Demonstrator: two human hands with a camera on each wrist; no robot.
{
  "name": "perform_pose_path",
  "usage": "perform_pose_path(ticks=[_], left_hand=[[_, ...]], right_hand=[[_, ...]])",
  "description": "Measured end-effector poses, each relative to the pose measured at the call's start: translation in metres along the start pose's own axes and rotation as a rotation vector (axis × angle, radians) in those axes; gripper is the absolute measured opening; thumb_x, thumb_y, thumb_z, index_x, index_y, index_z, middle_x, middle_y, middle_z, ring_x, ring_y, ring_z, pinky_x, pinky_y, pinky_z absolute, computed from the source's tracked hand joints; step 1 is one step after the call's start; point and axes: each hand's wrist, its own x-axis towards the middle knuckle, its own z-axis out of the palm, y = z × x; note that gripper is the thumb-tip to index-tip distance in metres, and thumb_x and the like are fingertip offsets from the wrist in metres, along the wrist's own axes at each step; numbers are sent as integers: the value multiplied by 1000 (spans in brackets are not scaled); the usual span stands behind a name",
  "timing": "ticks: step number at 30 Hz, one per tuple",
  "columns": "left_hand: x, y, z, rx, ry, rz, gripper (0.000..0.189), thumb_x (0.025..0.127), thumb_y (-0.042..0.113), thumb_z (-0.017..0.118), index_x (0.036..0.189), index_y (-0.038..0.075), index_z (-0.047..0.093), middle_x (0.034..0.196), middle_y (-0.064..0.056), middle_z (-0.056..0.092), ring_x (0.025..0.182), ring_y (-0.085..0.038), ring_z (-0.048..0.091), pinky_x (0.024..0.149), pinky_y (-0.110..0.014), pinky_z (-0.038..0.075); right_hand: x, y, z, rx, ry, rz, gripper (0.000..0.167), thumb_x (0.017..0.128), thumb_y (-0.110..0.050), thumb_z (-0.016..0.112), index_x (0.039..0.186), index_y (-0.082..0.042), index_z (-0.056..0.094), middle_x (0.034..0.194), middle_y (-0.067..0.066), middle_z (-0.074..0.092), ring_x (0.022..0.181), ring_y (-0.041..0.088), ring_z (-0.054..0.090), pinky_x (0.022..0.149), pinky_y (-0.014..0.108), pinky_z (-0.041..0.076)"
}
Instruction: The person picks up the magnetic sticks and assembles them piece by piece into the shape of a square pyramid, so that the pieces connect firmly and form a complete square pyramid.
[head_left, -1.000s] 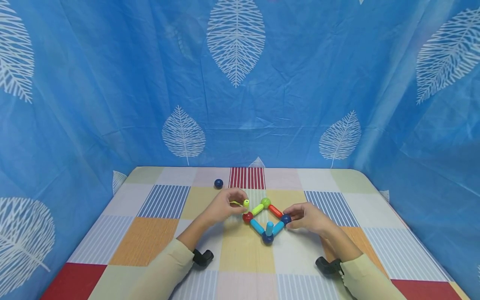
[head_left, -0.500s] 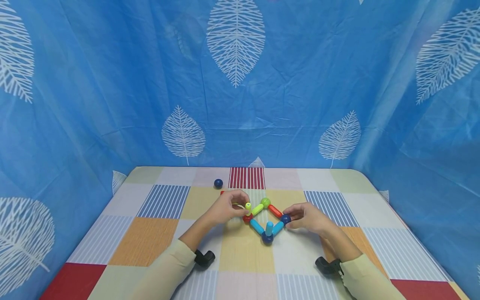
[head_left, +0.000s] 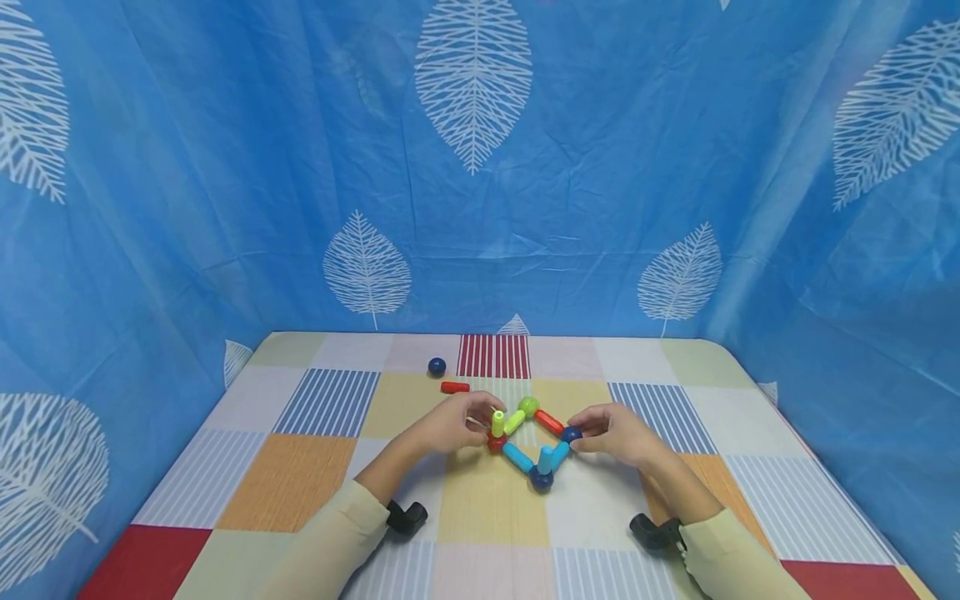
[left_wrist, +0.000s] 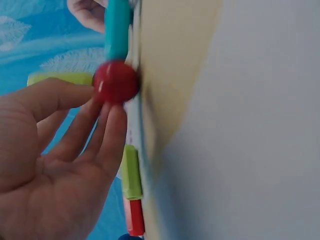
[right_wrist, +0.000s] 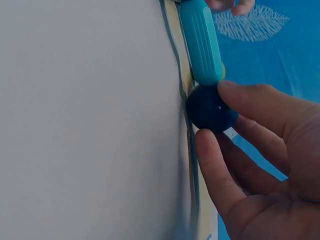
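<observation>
My left hand [head_left: 452, 423] pinches the red ball [left_wrist: 116, 82] at the left corner of a four-sided frame of balls and sticks. A yellow-green stick [head_left: 498, 423] stands upright on that ball. At the right corner my right hand [head_left: 621, 435] holds a dark blue ball [right_wrist: 211, 109] between thumb and fingers. The near corner is another dark blue ball [head_left: 541, 480] with a light blue stick [head_left: 546, 460] upright on it. A green ball [head_left: 528, 407] forms the far corner. Light blue, red [head_left: 550, 422] and yellow-green sticks make the sides.
Behind the left hand lie a loose red stick [head_left: 455, 387] and a dark blue ball [head_left: 437, 367]. A loose yellow-green stick [left_wrist: 131, 172] shows in the left wrist view. A blue leaf-print curtain [head_left: 480, 208] surrounds the patchwork-covered table [head_left: 292, 475].
The left hand has lowered from the yellow-green stick, now upright, to the red ball, uncovering the loose red stick. The frame's near corner has shifted slightly right. The right hand stays at its ball.
</observation>
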Motion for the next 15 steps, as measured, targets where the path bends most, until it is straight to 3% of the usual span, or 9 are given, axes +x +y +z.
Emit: perform_pose_path(ticks=[5,8,10,12,15], left_hand=[[-1,2,1,-28,-59,-4,37,89,-11,63,120,9,68,95,-4,72,87,-18,68,81,-31,60],[4,3,4,27,0,-33,28,94,-3,63,117,12,69,93,-1,70,83,-16,66,76,-30,58],[9,4,8,92,59,-44,26,97,1,63,119,14,69,101,-1,69,90,-16,66,81,-32,59],[14,6,10,177,99,-41,30,98,3,62,125,15,67,114,-2,67,102,-19,64,91,-36,57],[20,9,14,244,86,-38,42,100,-1,54,137,15,61,137,-6,60,126,-27,59,109,-45,50]], right_hand=[[6,-1,0,-35,49,-38,29,85,-15,83,112,-7,76,104,7,76,93,17,69,80,31,58],[6,-5,1,-42,63,-48,23,85,-12,83,106,-8,76,100,7,75,88,16,69,74,29,57],[4,-9,1,-45,48,-55,21,83,-6,81,103,-7,74,98,7,72,84,16,67,69,28,57],[-1,-15,-1,-38,-23,-63,25,81,3,78,103,-7,70,97,9,66,79,16,63,64,28,54],[-12,-29,-2,-11,-211,-80,42,74,10,76,111,-6,62,97,13,57,73,18,57,59,28,49]])
